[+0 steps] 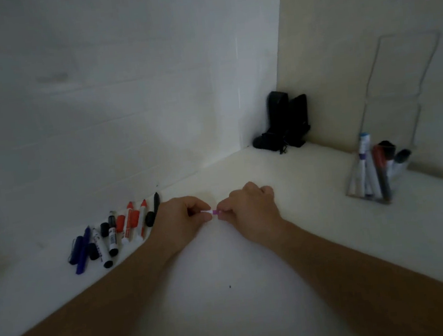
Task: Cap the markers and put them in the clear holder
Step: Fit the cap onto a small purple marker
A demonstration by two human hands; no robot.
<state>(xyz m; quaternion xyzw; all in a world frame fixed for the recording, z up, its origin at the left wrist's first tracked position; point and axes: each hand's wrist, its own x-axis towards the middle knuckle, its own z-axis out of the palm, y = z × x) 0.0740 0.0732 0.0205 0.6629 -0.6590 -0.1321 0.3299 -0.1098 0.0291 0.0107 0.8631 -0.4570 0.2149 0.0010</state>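
Observation:
My left hand (pixel 181 215) and my right hand (pixel 249 206) meet above the middle of the white table (pixel 229 304). Between their fingertips is a small white marker with a purple part (pixel 211 212). The left fingers pinch the white end and the right fingers pinch the purple end; most of it is hidden by my fingers. A row of loose markers (pixel 112 234) in blue, black and red lies at the left by the wall, with loose caps among them. The clear holder (pixel 371 176) stands at the right, with several markers upright in it.
A black object (pixel 284 123) stands in the far corner where the two walls meet. A clear sheet (pixel 402 77) leans on the right wall behind the holder.

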